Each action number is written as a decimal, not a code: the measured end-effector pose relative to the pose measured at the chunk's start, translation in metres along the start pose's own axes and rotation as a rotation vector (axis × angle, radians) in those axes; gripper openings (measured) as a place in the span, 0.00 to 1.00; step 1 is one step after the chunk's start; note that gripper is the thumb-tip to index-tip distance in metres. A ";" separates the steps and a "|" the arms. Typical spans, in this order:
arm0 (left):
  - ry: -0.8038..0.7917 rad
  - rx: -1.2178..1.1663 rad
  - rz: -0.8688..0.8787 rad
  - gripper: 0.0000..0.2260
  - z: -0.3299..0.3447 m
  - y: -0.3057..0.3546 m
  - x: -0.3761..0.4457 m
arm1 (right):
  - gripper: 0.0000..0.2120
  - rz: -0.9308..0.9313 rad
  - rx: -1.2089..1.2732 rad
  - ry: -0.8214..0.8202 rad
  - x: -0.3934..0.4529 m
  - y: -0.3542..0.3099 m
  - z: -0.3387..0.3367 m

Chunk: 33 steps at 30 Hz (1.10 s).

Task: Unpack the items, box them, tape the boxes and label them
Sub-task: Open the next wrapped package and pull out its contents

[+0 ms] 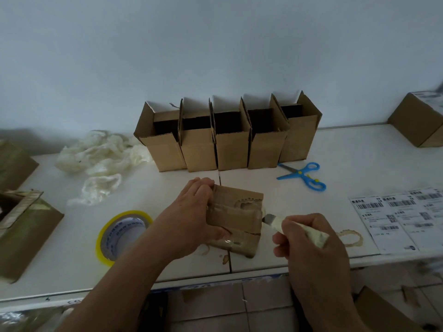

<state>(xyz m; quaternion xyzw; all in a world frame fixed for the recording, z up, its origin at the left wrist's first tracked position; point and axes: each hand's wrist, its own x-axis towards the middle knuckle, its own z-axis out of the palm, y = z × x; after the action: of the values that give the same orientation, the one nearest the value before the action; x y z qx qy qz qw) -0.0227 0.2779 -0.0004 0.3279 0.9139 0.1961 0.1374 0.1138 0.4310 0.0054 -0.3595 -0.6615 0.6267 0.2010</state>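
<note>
A small taped cardboard box lies on the white table near its front edge. My left hand grips the box's left side, fingers over its top and thumb on the front. My right hand holds a utility knife with a pale handle. The knife's blade tip touches the box's right edge at the tape seam. Several open empty cardboard boxes stand in a row behind. A roll of yellow-edged tape lies left of the box.
Blue scissors lie right of the box row. Shipping label sheets lie at the right. Crumpled white plastic wrap sits at the left back. Brown boxes stand at the far left, another box at the far right.
</note>
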 end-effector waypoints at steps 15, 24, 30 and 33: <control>0.152 -0.098 -0.233 0.22 -0.012 -0.017 -0.035 | 0.02 -0.306 -0.302 -0.556 0.042 -0.028 0.029; 0.170 -0.403 -0.420 0.13 -0.001 -0.025 -0.036 | 0.05 -0.482 -0.490 -0.650 0.054 -0.035 0.063; 0.128 -0.720 -0.477 0.09 -0.006 -0.030 -0.033 | 0.04 -0.495 -0.500 -0.698 0.057 -0.036 0.070; 0.113 -0.888 -0.502 0.11 -0.007 -0.026 -0.032 | 0.04 -0.514 -0.514 -0.694 0.059 -0.034 0.071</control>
<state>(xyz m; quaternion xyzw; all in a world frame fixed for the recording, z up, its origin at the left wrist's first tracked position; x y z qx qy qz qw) -0.0157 0.2372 -0.0021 -0.0028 0.7992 0.5436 0.2566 0.0157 0.4268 0.0183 0.0070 -0.8894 0.4565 0.0221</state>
